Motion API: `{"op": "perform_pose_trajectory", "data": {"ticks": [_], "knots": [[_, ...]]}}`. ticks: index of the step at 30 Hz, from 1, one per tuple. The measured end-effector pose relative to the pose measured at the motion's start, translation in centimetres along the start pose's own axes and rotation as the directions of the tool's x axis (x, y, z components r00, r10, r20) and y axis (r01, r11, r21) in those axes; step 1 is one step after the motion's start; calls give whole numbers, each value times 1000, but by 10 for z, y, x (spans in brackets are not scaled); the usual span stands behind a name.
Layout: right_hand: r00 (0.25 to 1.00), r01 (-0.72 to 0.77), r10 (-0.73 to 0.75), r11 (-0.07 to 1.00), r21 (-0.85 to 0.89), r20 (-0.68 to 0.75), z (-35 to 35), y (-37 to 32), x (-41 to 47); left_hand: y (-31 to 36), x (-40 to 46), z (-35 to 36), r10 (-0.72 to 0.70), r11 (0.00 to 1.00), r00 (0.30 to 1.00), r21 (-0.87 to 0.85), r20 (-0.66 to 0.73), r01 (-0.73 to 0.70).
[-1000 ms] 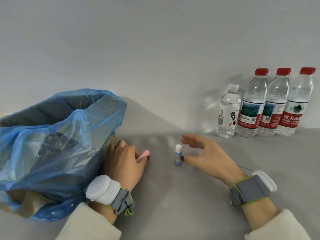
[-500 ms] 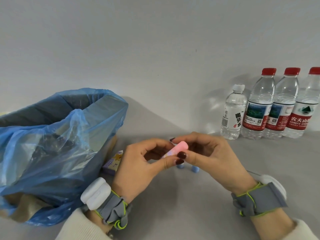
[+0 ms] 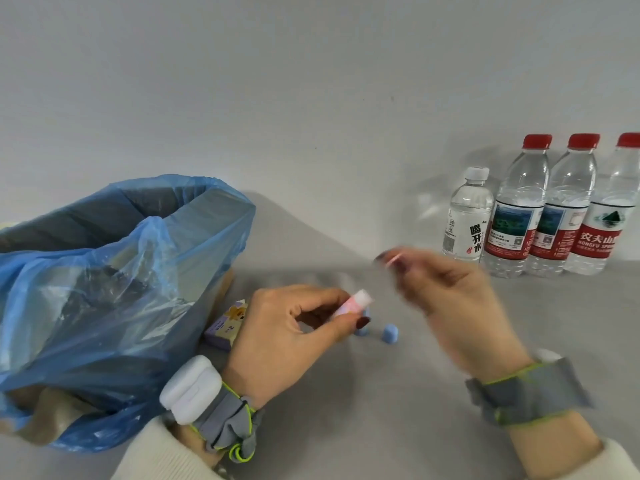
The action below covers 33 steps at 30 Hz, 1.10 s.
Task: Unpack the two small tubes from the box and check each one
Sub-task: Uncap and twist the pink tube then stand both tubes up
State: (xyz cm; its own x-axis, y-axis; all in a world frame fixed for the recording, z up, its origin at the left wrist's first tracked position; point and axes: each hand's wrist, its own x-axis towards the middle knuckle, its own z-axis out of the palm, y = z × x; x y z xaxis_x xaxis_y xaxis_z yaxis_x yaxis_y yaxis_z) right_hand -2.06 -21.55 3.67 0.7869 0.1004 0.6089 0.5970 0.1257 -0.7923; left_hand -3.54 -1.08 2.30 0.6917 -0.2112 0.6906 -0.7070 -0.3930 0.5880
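- left hand pinches a small pink tube with a white uncapped tip between thumb and forefinger, held above the grey tabletop, tip angled up and to the right.
- right hand raised and motion-blurred, fingertips closed on a small pink cap, apart from the pink tube.
- small blue tube stands on the tabletop, mostly hidden behind the left thumb; loose blue cap just beside it.
- small purple printed cardboard box lies behind the left hand, against a bin lined with a blue plastic bag.
- four clear plastic water bottles stand by the wall, well apart from the hands.
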Motion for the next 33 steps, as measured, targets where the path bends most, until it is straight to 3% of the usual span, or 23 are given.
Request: {"op": "perform_pose_trajectory", "data": {"ticks": [2,3,10,14,19,25,33], "knots": [[978,50,7,962,268,-207,-24,-3,8,0,-1,1,-108,983,994,-154,-25,103],[970,68,5,954,291,-244,-30,-4,10,1,0,2,-171,954,985,-253,-16,161],[990,-139,138,988,-61,-8,-16,6,3,4,5,2,-267,900,964,-363,-21,241],[958,-210,251,944,-253,141,-17,4,-3,5,7,2,-339,850,940,-440,-39,289],[909,-244,371,843,-478,190,-19,2,-8,7,6,2,-376,806,926,-501,-21,316],[826,-270,507,740,-616,247,-19,9,-11,7,7,2,-379,796,925,-512,-5,323],[812,-261,524,720,-643,257,-18,14,-10,7,7,0,-326,862,945,-409,9,301]]}}
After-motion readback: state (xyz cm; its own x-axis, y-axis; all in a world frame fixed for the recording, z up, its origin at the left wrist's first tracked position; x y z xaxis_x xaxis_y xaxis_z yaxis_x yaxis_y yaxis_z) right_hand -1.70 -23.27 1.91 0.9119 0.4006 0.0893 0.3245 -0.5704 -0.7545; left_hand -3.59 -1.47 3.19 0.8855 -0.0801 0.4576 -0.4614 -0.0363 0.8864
